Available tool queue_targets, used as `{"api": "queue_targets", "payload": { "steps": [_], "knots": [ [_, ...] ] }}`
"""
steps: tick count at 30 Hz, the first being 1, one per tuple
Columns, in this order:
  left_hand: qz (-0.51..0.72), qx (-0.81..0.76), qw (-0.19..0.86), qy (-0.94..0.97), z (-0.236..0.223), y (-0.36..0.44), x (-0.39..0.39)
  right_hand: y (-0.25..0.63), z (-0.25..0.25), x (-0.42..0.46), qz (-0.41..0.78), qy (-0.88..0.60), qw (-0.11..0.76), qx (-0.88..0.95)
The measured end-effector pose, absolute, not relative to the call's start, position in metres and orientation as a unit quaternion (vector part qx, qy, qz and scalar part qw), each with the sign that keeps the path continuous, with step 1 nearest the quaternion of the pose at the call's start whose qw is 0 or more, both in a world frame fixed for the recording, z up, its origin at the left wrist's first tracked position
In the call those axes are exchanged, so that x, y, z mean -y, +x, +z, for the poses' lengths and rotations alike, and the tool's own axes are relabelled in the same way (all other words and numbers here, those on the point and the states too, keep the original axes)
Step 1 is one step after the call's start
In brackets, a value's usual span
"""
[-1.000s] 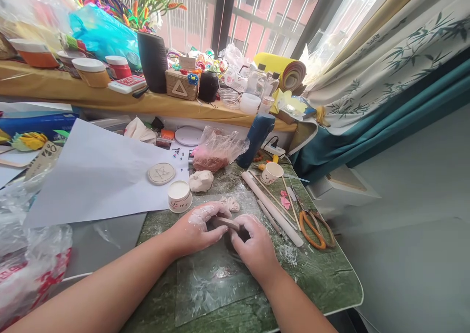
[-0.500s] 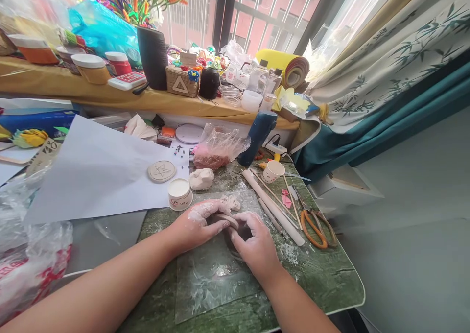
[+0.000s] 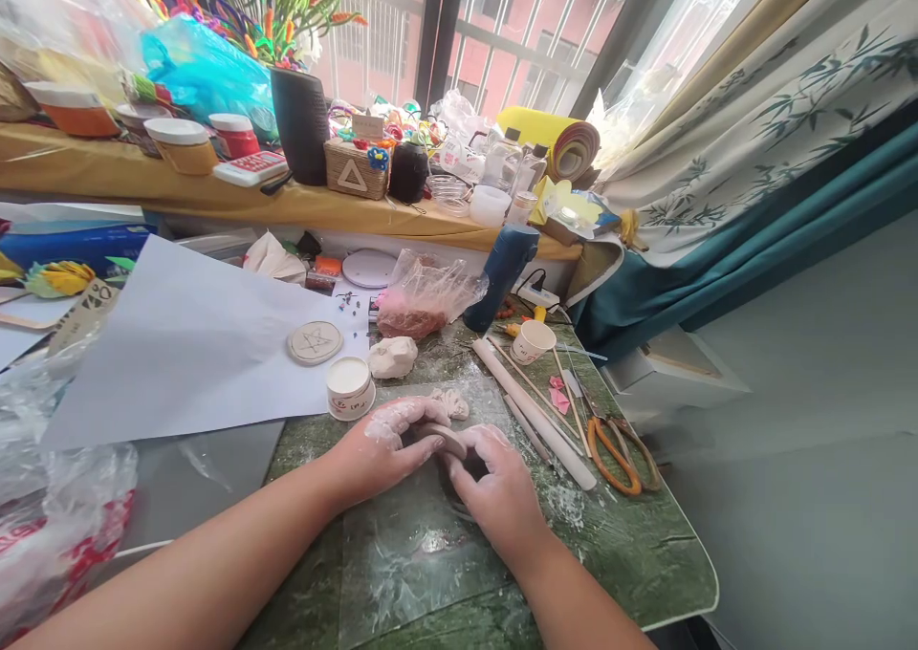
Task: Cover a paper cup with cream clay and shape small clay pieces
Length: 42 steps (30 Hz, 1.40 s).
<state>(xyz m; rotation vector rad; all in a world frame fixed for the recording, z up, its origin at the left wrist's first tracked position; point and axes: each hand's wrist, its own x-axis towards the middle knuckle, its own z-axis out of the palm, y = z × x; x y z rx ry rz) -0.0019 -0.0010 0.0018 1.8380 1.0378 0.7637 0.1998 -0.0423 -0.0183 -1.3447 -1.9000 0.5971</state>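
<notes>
A flat brown clay piece (image 3: 439, 435) is pinched between the clay-dusted left hand (image 3: 383, 447) and right hand (image 3: 494, 483), both closed on it, above a clear plastic sheet (image 3: 416, 545) on the green marbled desk (image 3: 631, 545). Orange-handled scissors (image 3: 615, 451) lie to the right.

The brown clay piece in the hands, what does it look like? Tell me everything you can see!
The flat brown clay piece looks like a soft, thick slab with a rounded edge, dull and smooth. Only its top edge shows; the rest is hidden by fingers. It sits between the clay-dusted left hand and the right hand, which both press around it. It is held low over a clear plastic sheet on the green marbled table. Whether it touches the sheet cannot be seen.
</notes>
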Motion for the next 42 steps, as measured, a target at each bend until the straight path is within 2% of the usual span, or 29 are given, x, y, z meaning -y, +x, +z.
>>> {"api": "queue_targets", "payload": {
  "steps": [13, 18, 22, 26, 29, 33, 42],
  "knots": [
    [0.293, -0.407, 0.43, 0.751, -0.001, -0.002, 0.001, 0.2, -0.022, 0.041, 0.268, -0.539, 0.354, 0.715],
    [0.305, -0.414, 0.43, 0.742, -0.003, -0.002, 0.002, 0.2, -0.022, 0.042, 0.245, -0.548, 0.346, 0.721],
    [0.307, -0.392, 0.474, 0.726, 0.0, -0.001, 0.003, 0.2, -0.022, 0.045, 0.238, -0.533, 0.37, 0.723],
    [0.288, -0.399, 0.465, 0.736, 0.005, 0.0, 0.002, 0.2, -0.02, 0.045, 0.259, -0.535, 0.333, 0.732],
    [0.299, -0.406, 0.44, 0.743, 0.006, -0.001, 0.002, 0.2, -0.018, 0.044, 0.269, -0.537, 0.345, 0.721],
    [0.293, -0.389, 0.486, 0.726, 0.006, -0.002, 0.003, 0.2, -0.016, 0.044, 0.258, -0.534, 0.314, 0.742],
    [0.287, -0.428, 0.46, 0.723, 0.009, -0.001, 0.002, 0.201, -0.018, 0.046, 0.261, -0.537, 0.35, 0.721]
  ]
}}
